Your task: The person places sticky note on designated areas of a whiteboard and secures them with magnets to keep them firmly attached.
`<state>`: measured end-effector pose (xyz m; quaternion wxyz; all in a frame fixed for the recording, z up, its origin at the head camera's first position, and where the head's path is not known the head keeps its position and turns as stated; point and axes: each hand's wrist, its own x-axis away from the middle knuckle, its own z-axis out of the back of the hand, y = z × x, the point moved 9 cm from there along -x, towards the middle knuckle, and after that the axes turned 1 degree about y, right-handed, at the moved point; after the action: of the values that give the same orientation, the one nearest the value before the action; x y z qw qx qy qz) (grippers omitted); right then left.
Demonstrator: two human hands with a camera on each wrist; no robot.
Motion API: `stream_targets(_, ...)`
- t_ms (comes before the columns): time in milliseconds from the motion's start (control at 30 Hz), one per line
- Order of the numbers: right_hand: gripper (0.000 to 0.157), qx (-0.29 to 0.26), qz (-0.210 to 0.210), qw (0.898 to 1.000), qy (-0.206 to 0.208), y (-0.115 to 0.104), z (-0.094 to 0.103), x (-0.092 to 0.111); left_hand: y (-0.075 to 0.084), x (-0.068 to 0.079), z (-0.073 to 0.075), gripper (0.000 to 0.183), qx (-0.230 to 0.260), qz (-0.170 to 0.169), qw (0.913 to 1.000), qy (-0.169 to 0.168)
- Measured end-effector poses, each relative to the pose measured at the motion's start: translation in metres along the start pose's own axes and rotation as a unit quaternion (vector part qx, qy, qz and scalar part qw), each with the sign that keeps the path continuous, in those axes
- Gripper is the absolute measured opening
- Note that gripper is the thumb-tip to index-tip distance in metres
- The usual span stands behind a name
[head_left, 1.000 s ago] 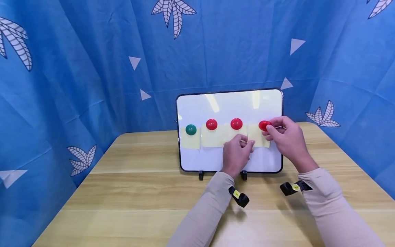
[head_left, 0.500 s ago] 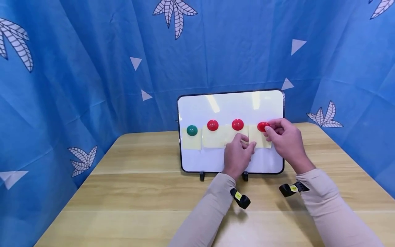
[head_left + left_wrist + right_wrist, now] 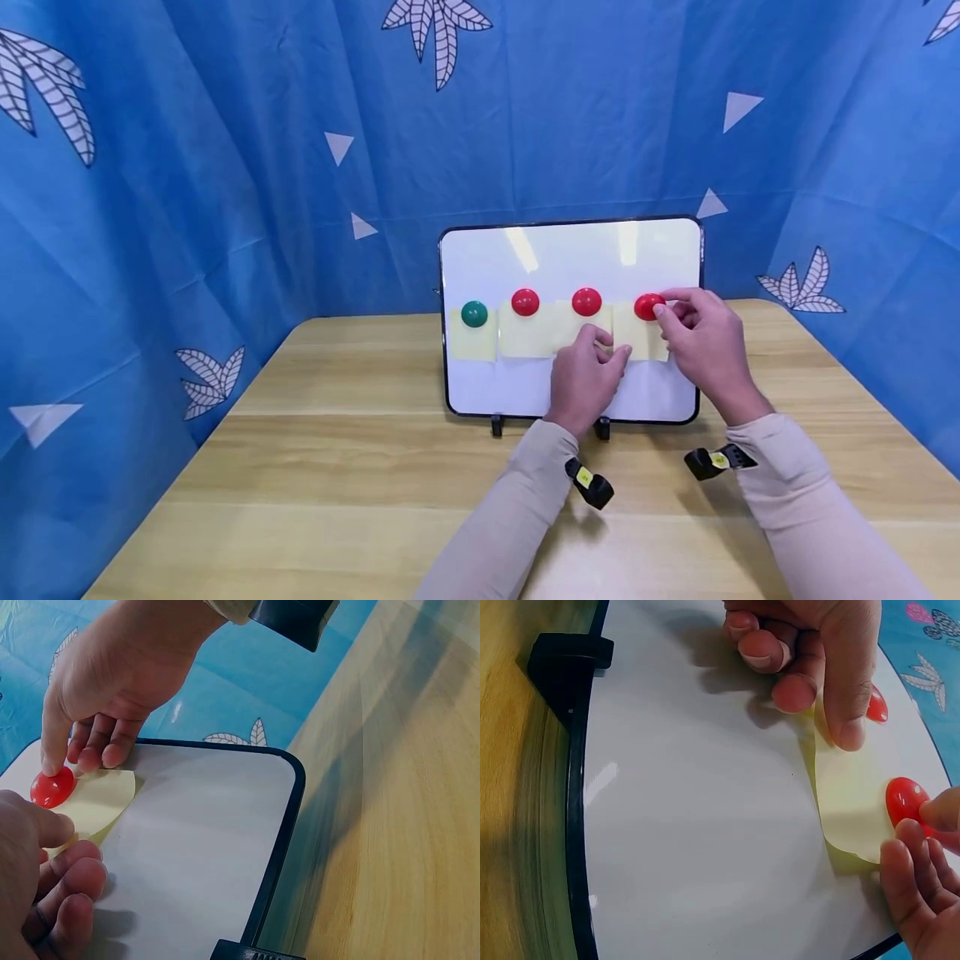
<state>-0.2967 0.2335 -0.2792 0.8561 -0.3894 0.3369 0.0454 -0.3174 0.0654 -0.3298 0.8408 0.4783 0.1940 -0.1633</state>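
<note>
A whiteboard [image 3: 487,387] stands upright with a row of yellow sticky notes across it. My right hand [image 3: 708,342] pinches a red round magnet [image 3: 647,307] at the top of the rightmost sticky note [image 3: 643,337]. In the right wrist view, that magnet [image 3: 904,799] lies against the note [image 3: 855,810]. My left hand [image 3: 583,379] is at the note's lower left side; its thumb touches the paper and its other fingers are loosely bent. Two more red magnets [image 3: 525,302] and a green magnet [image 3: 474,314] sit at the tops of the other notes.
Black feet [image 3: 497,426] support the board on a wooden table [image 3: 322,467]. Behind and at the sides hangs a blue curtain [image 3: 285,167] with leaf prints. Each sleeve carries a black wrist camera [image 3: 588,483].
The right hand has brought the red magnet slightly left over the note, and it now faces flatter to the board. The left hand stays at the note. The head view has shifted slightly.
</note>
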Motion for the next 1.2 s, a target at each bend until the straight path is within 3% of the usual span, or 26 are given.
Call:
stream_targets(467,0.037,-0.001,-0.007,1.0,0.005,-0.002,0.007,0.001,0.006,0.004,0.004,0.019,0.008,-0.013,0.9998,0.013)
stream_targets(733,0.035,-0.006,-0.014,1.0,-0.005,-0.002,0.004,0.002,-0.003,0.007,0.008,0.02,-0.016,-0.016,0.9996,0.019)
stream_targets(1000,0.03,0.014,0.006,1.0,-0.015,0.002,0.01,0.009,-0.003,0.015,0.013,0.021,-0.08,-0.055,0.9948,0.032)
stream_targets(1200,0.026,0.031,0.011,0.999,-0.022,0.007,0.017,0.013,0.006,0.018,0.01,0.019,-0.14,-0.114,0.9835,-0.007)
